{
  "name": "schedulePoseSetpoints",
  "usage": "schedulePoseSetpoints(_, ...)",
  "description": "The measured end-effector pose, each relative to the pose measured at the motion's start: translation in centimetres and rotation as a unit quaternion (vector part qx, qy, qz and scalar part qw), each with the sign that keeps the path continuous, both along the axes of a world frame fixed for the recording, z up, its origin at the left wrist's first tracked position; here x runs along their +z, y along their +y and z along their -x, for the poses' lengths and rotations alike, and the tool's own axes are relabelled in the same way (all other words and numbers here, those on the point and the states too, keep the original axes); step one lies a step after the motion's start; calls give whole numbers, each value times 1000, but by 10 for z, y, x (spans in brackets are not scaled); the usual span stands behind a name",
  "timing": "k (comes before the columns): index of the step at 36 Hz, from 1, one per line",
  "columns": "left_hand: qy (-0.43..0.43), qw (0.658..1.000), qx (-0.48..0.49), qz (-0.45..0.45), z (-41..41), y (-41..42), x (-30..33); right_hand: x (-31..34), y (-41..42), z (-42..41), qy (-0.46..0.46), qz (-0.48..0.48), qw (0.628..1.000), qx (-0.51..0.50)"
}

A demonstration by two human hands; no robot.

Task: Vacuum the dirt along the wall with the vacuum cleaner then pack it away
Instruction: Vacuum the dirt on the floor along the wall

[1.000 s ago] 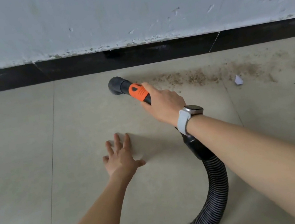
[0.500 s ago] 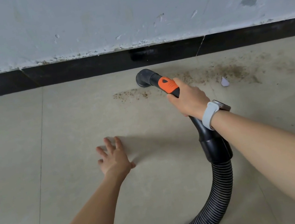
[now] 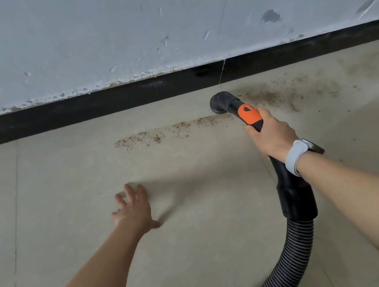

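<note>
Vacuum nozzle travels right along the wall as the camera view swings

The black round vacuum nozzle [image 3: 220, 102] with its orange-and-black handle, gripped by the right hand [image 3: 273, 138], now sits further right than a second ago, at the left edge of the brown dirt patch [image 3: 286, 96]. A thin streak of brown crumbs [image 3: 168, 130] now shows on the beige floor tiles [image 3: 65, 189] left of the nozzle. The black skirting board [image 3: 102, 105] now slants upward to the right, and the small white scrap is out of view.
</note>
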State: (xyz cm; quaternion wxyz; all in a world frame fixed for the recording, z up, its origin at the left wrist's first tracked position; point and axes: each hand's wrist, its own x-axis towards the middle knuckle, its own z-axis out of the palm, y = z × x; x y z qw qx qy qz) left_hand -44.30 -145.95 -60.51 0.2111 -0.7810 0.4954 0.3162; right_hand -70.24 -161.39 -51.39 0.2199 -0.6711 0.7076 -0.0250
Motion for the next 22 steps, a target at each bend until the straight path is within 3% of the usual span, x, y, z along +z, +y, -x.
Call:
schedulePoseSetpoints(10, 47, 993, -58, 87, 44, -29, 6, -2, -13, 18, -33, -4, 999, -38)
schedulePoseSetpoints(14, 147, 970, -1, 192, 61, -34, 10, -2, -3, 17, -98, -17, 995, -28)
schedulePoseSetpoints(19, 300, 899, 200, 248, 74, -31, 25, 10, 25, -11, -161, -38, 985, 48)
schedulePoseSetpoints(20, 340, 868, 269, 242, 72, -31, 29, 13, 33, -20, -173, -50, 981, 71)
schedulePoseSetpoints(22, 424, 769, 422, 224, 62, -36, 38, 14, 52, -38, -191, -81, 972, 114)
